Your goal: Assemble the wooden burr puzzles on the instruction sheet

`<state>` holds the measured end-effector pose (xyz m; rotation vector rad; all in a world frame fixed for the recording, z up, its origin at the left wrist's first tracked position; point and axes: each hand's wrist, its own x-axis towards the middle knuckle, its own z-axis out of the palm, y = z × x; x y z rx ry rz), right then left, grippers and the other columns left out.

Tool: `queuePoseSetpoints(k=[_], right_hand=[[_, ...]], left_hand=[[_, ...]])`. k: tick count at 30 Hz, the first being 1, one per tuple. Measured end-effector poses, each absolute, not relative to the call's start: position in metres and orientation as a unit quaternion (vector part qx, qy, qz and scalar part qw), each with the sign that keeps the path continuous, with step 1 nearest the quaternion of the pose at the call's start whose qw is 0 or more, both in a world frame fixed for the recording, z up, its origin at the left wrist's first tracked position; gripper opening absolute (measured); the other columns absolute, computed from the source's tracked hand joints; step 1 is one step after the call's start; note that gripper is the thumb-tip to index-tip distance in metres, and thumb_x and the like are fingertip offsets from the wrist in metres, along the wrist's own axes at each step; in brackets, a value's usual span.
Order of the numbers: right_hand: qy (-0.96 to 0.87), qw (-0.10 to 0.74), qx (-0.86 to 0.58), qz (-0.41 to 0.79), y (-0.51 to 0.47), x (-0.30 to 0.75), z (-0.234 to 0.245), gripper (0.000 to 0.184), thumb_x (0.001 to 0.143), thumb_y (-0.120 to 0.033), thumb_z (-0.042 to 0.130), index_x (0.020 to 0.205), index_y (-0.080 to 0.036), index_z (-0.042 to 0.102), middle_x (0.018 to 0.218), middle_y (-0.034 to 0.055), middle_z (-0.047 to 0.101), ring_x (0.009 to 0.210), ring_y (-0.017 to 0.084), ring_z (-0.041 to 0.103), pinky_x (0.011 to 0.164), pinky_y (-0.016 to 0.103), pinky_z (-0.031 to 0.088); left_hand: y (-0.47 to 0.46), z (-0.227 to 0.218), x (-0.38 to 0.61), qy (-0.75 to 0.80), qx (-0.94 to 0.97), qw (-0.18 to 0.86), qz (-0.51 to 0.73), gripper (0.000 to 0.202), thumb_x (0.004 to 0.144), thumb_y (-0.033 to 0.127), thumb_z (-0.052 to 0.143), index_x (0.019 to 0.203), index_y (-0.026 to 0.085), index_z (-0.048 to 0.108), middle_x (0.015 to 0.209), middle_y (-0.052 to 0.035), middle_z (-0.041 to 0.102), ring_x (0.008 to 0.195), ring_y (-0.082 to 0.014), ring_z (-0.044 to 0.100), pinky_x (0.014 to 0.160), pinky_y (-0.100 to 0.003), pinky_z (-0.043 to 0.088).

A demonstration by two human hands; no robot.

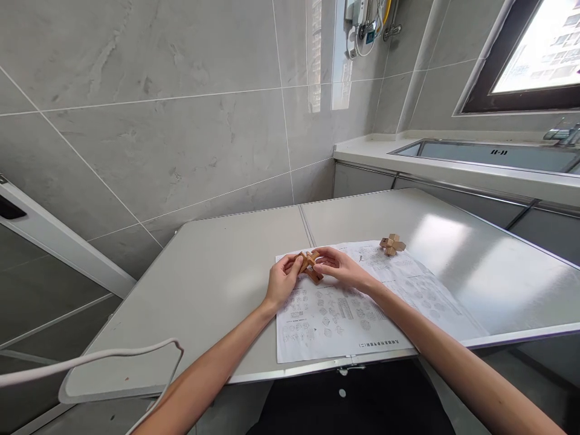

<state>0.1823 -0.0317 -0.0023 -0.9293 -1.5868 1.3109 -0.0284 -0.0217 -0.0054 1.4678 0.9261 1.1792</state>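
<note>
Both hands meet over a small wooden puzzle (310, 266) of crossed brown sticks, held just above a printed instruction sheet (344, 314). My left hand (281, 279) pinches the puzzle's left side with curled fingers. On the puzzle's right side, my right hand (341, 266) grips it with thumb and fingertips. A second wooden puzzle (392, 244), assembled from knobby light-brown blocks, lies on the far right part of the sheet, apart from both hands.
The sheet lies on a grey folding table (217, 284) with a seam down its middle. A white cable (104, 359) loops over the table's near left corner. A counter with a steel sink (484, 154) runs behind on the right, under a window.
</note>
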Motion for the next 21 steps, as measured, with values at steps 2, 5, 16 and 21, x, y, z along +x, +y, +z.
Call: queuePoseSetpoints(k=[2, 5, 16, 21], right_hand=[[-0.639, 0.426, -0.378, 0.517, -0.03, 0.183, -0.006, 0.055, 0.086, -0.052, 0.079, 0.131, -0.025, 0.064, 0.132, 0.0105, 0.069, 0.116, 0.028, 0.07, 0.109, 0.049, 0.053], [-0.649, 0.415, -0.384, 0.51, -0.028, 0.183, -0.012, 0.06, 0.083, -0.049, 0.083, 0.134, -0.025, 0.062, 0.133, 0.0112, 0.068, 0.121, 0.029, 0.068, 0.112, 0.05, 0.052], [-0.733, 0.408, -0.345, 0.42, -0.04, 0.171, -0.005, 0.068, 0.083, -0.042, 0.082, 0.144, -0.028, 0.055, 0.132, 0.0099, 0.067, 0.117, 0.027, 0.068, 0.105, 0.048, 0.055], [-0.742, 0.406, -0.355, 0.398, -0.041, 0.17, -0.006, 0.067, 0.083, -0.039, 0.08, 0.143, -0.027, 0.053, 0.131, 0.0107, 0.066, 0.117, 0.028, 0.066, 0.104, 0.048, 0.053]], left_hand=[[-0.021, -0.008, -0.028, 0.379, 0.602, 0.505, 0.489, 0.035, 0.092, 0.05, 0.071, 0.106, 0.019, 0.073, 0.114, -0.0103, 0.078, 0.106, -0.0256, 0.074, 0.098, -0.038, 0.055], [-0.022, -0.008, -0.027, 0.4, 0.593, 0.511, 0.477, 0.036, 0.092, 0.053, 0.069, 0.107, 0.02, 0.071, 0.109, -0.0089, 0.078, 0.102, -0.0242, 0.074, 0.093, -0.036, 0.055], [-0.031, -0.004, -0.022, 0.366, 0.58, 0.559, 0.466, 0.038, 0.094, 0.054, 0.068, 0.115, 0.023, 0.067, 0.138, -0.0105, 0.063, 0.116, -0.0225, 0.067, 0.103, -0.035, 0.052], [-0.031, -0.002, -0.023, 0.361, 0.577, 0.567, 0.465, 0.036, 0.094, 0.053, 0.068, 0.116, 0.024, 0.069, 0.141, -0.0097, 0.061, 0.115, -0.023, 0.067, 0.105, -0.038, 0.052]])
